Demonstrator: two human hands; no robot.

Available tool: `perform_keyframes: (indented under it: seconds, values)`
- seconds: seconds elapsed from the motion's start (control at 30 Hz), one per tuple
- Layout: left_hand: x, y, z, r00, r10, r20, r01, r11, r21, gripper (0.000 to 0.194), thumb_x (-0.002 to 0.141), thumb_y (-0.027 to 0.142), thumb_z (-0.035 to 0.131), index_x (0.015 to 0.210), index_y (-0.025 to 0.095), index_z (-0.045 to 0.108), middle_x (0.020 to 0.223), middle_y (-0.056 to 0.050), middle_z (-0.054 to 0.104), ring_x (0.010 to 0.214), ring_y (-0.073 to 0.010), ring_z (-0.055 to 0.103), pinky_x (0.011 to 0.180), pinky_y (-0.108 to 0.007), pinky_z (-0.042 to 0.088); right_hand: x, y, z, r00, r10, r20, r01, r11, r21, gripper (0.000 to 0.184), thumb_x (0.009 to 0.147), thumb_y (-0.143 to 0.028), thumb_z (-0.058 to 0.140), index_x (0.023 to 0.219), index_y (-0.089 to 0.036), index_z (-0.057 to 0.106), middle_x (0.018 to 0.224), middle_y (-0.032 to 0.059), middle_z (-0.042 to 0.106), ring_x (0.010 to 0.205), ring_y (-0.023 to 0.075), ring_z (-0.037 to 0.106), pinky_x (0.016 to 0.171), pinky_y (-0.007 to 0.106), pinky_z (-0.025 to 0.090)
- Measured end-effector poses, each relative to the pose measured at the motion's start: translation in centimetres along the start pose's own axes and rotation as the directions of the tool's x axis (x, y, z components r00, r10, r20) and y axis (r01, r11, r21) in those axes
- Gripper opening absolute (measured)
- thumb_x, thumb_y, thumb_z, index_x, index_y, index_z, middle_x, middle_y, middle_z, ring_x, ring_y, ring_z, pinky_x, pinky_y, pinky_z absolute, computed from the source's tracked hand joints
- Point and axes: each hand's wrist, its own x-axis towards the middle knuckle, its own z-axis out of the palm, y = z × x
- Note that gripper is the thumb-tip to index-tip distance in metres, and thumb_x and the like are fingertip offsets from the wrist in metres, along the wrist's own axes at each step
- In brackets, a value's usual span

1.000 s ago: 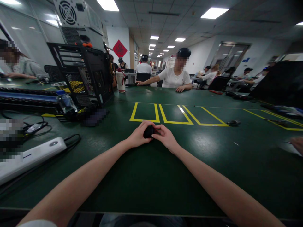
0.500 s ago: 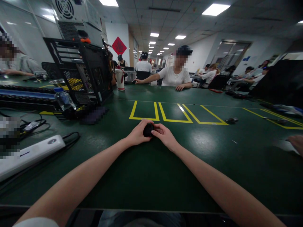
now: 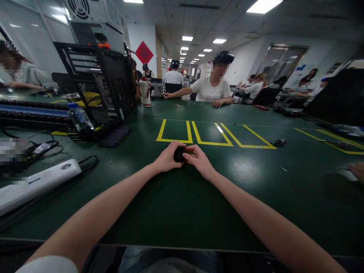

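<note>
A small rounded black object (image 3: 179, 155) is between my hands, low over the green table (image 3: 182, 212); its exact kind I cannot make out. My left hand (image 3: 167, 157) curls around its left side, thumb below and fingers above. From the right, my right hand (image 3: 198, 160) pinches at its edge with thumb and fingertips. Part of the object is hidden by the fingers. Just beyond the hands, yellow tape outlines (image 3: 174, 141) mark the tabletop.
At left stand an open black computer case (image 3: 113, 87), a water bottle (image 3: 79, 116) and a white power strip (image 3: 42, 182) with cables. A paper cup (image 3: 145, 93) is farther back. Across the table sits a person (image 3: 212, 89). Another person's hand (image 3: 356, 171) shows at the right edge.
The view has shifted slightly. My right fingers have moved a little on the black object, while the left hand keeps its hold. The other person's hand at right has moved slightly.
</note>
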Motion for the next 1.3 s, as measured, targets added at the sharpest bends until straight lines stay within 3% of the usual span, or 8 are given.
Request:
perform_keyframes:
  seconds: [0.1, 0.27, 0.53, 0.7, 0.9, 1.07, 1.3]
  values:
    - [0.04, -0.06, 0.04, 1.000, -0.007, -0.003, 0.007, 1.000, 0.002, 0.059, 0.057, 0.013, 0.064, 0.110, 0.022, 0.039, 0.108, -0.004, 0.046, 0.101, -0.0209, 0.046, 0.088, -0.038, 0.039, 0.07, -0.06, -0.19, 0.999, 0.010, 0.036, -0.010, 1.000, -0.015, 0.028, 0.070, -0.031, 0.059, 0.094, -0.021, 0.049, 0.100, 0.0030, 0.051, 0.085, 0.0143, 0.056, 0.077, 0.034, 0.048]
    - [0.04, -0.18, 0.04, 1.000, -0.020, 0.012, 0.020, 1.000, -0.014, 0.060, 0.057, 0.013, 0.064, 0.110, 0.022, 0.039, 0.108, -0.005, 0.046, 0.102, -0.0218, 0.046, 0.086, -0.039, 0.040, -0.43, -0.54, -0.38, 0.991, -0.071, 0.110, 0.075, 0.996, -0.037, 0.028, 0.067, -0.022, 0.063, 0.091, -0.022, 0.048, 0.099, 0.0007, 0.052, 0.094, 0.0151, 0.054, 0.085, 0.034, 0.044]
    - [0.10, -0.23, 0.16, 1.000, -0.010, -0.001, 0.010, 1.000, -0.004, 0.059, 0.058, 0.016, 0.064, 0.111, 0.022, 0.038, 0.107, -0.005, 0.046, 0.100, -0.0208, 0.046, 0.086, -0.038, 0.040, -0.22, -0.16, -0.08, 0.987, -0.162, 0.022, 0.163, 0.981, -0.100, 0.014, 0.072, -0.025, 0.057, 0.084, -0.022, 0.051, 0.093, -0.0006, 0.052, 0.095, 0.0151, 0.053, 0.089, 0.035, 0.041]
    - [0.12, -0.36, 0.21, 1.000, -0.021, 0.006, 0.021, 1.000, 0.004, 0.060, 0.057, 0.015, 0.064, 0.111, 0.022, 0.039, 0.108, -0.005, 0.046, 0.103, -0.0219, 0.046, 0.087, -0.039, 0.039, -0.08, -0.13, -0.23, 0.995, -0.092, 0.035, 0.096, 0.988, -0.122, 0.027, 0.071, -0.025, 0.057, 0.097, -0.021, 0.049, 0.103, 0.0022, 0.052, 0.098, 0.0163, 0.053, 0.091, 0.037, 0.040]
    - [0.11, -0.27, 0.13, 1.000, -0.020, 0.009, 0.020, 1.000, 0.009, 0.059, 0.057, 0.015, 0.064, 0.110, 0.022, 0.039, 0.108, -0.005, 0.046, 0.103, -0.0220, 0.046, 0.087, -0.039, 0.039, -0.50, -0.42, -0.16, 0.992, -0.097, 0.086, 0.103, 0.992, -0.072, 0.025, 0.070, -0.025, 0.059, 0.092, -0.022, 0.048, 0.099, 0.0008, 0.053, 0.096, 0.0158, 0.054, 0.086, 0.034, 0.044]
    - [0.14, -0.08, 0.08, 1.000, -0.024, 0.003, 0.024, 1.000, 0.020, 0.058, 0.058, 0.016, 0.065, 0.110, 0.022, 0.039, 0.107, -0.004, 0.046, 0.101, -0.0213, 0.047, 0.087, -0.038, 0.040, -0.36, -0.20, -0.08, 0.995, -0.103, 0.019, 0.104, 0.993, -0.058, 0.017, 0.072, -0.028, 0.057, 0.086, -0.022, 0.050, 0.091, -0.0002, 0.054, 0.090, 0.0146, 0.056, 0.085, 0.034, 0.044]
    - [0.15, -0.20, 0.07, 1.000, -0.020, 0.004, 0.020, 1.000, -0.005, 0.058, 0.057, 0.017, 0.065, 0.110, 0.021, 0.039, 0.107, -0.005, 0.046, 0.101, -0.0212, 0.047, 0.087, -0.038, 0.040, -0.13, -0.16, -0.48, 0.999, -0.006, 0.047, 0.009, 0.997, -0.072, 0.031, 0.072, -0.030, 0.057, 0.101, -0.022, 0.050, 0.106, 0.0043, 0.053, 0.096, 0.0172, 0.054, 0.086, 0.038, 0.043]
